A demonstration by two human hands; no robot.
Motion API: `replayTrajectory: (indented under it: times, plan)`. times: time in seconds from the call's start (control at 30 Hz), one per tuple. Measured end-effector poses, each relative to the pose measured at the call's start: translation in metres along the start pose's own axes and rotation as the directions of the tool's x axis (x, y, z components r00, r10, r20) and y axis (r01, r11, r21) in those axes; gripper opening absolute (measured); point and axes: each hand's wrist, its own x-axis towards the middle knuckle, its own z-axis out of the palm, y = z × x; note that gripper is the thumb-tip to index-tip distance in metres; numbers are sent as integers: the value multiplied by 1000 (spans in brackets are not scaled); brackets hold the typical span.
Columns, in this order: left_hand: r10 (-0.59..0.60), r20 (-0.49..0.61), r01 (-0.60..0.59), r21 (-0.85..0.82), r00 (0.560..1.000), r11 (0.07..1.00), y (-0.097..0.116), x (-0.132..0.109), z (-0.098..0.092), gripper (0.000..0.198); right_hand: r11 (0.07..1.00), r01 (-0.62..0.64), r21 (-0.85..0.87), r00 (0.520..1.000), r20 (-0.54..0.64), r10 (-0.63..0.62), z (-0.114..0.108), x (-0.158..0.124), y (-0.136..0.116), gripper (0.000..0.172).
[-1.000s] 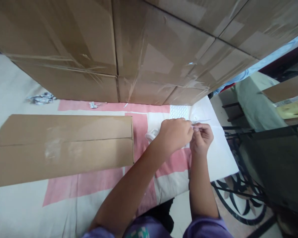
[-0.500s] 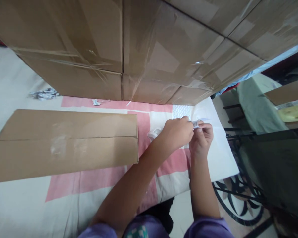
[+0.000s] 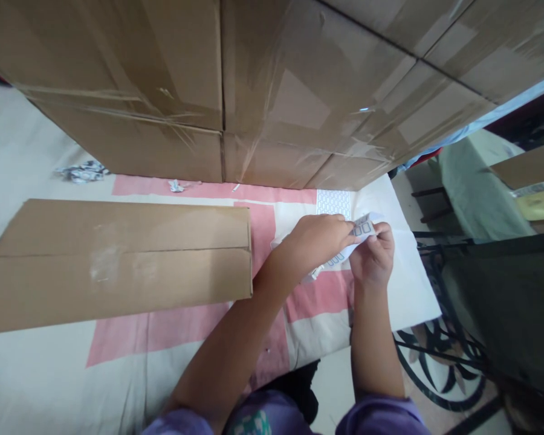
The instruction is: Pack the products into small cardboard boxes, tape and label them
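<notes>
A folded piece of white paper printed with blue-grey rounded boxes point(image 3: 364, 226) stretches between my two hands above the cloth's right side. My left hand point(image 3: 321, 240) is closed on its left end, back of the hand upward. My right hand point(image 3: 375, 257) pinches the other end between thumb and fingers. Part of the paper hangs below my left hand, where a small white edge shows. Behind the hands lies a flat sheet with a similar blue print point(image 3: 333, 202). A long closed cardboard box point(image 3: 127, 260) rests left of my left forearm.
Large taped cardboard boxes point(image 3: 272, 90) stand stacked along the back. Crumpled paper point(image 3: 84, 171) and a small scrap point(image 3: 176, 186) lie at their foot. White paper point(image 3: 405, 272) covers the right end of the pink-and-white cloth point(image 3: 163, 329). A dark chair point(image 3: 503, 296) stands to the right.
The paper between my hands has opened out, showing more of its printed boxes and a hanging part below. My right hand has shifted slightly right.
</notes>
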Motion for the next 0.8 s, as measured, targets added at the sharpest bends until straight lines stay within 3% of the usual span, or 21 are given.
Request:
replayTrajectory:
  times: [0.37,0.5,0.7,0.8]
  plan:
    - [23,7,-23,-13,1000,1000,-3,-1,0,33,956,-32,292,997,-56,51,-3,0,-1,28]
    - [-9,-24,9,3,1000,1000,-2,-2,-4,38,960,-52,275,998,-11,57,0,0,-1,27]
    - [-50,-11,51,35,999,998,-1,-7,-8,25,937,-169,306,983,125,137,-2,0,-1,30]
    - [-43,-37,45,36,998,998,-4,-8,-6,22,923,-194,332,978,136,156,-4,0,-1,27]
